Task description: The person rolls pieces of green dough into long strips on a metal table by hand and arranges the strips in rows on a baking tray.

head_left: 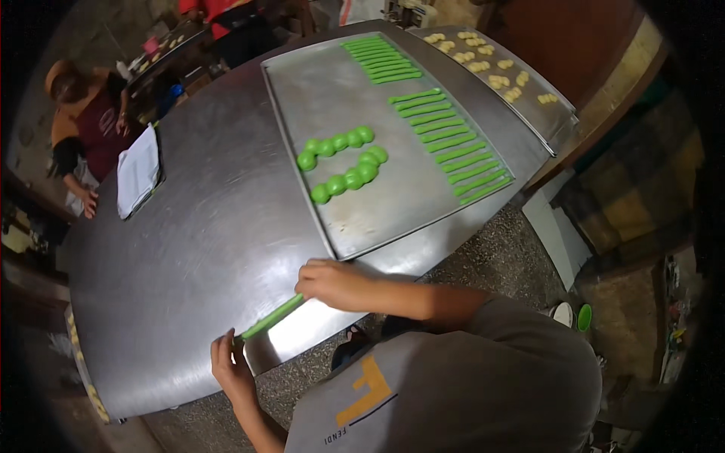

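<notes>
A green dough strip (272, 316) slants along the near edge of the steel table (211, 257), running between the two hands. Its far right end goes into the curled fingers of the right hand (334, 285), which holds it; those fingers hide that end. Its other end meets the fingertips of the left hand (229, 361); whether these pinch it or only touch it, I cannot tell.

Just beyond the right hand lies a large metal tray (302, 90). In it, two groups of green strips (461, 155) line the right side, and green balls (351, 179) sit pressed together in two curved rows nearer the left side. Beside it, a second tray (547, 124) holds pale yellow lumps (498, 81), too small to make out well.

Towards the left of the table lies a white sheet (138, 174). A person (87, 128) stands past it, one hand at the table edge. At the top, someone in red (219, 15) is cut off by the frame. On the floor at right, a green bucket (584, 317) is partly in shadow.
</notes>
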Available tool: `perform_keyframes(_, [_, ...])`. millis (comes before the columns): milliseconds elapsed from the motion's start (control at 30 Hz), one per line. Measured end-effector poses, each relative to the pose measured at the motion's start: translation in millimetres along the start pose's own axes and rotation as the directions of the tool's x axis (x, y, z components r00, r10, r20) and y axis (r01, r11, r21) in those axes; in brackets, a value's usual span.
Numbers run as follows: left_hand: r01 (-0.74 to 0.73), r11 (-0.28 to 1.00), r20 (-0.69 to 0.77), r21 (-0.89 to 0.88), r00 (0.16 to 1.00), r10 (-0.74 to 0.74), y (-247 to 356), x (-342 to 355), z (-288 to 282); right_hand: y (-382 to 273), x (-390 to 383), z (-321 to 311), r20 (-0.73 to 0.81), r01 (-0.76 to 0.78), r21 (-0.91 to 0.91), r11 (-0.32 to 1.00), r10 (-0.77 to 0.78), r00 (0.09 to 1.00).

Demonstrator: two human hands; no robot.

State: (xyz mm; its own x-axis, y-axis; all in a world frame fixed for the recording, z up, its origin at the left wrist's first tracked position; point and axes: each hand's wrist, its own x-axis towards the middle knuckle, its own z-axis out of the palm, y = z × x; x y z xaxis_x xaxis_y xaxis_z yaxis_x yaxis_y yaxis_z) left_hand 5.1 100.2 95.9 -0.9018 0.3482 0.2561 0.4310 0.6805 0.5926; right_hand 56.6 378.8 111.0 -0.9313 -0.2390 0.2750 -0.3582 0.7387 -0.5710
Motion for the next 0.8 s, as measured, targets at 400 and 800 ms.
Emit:
perform_keyframes(400, [-0.57,0.761,-0.11,-0.308,0.817,0.567,310.5,245.1,202.0,218.0,-85.9,-328.0,-0.383,-0.278,-0.202,0.939,0.186,0.905])
perform_keyframes(800, [-0.3,0.9,0.063,-0.318,0.94,0.335,356.8,356.8,384.0,423.7,-69.4,-380.6,-0.263,-0.234,-0.313,0.921,0.153,0.953])
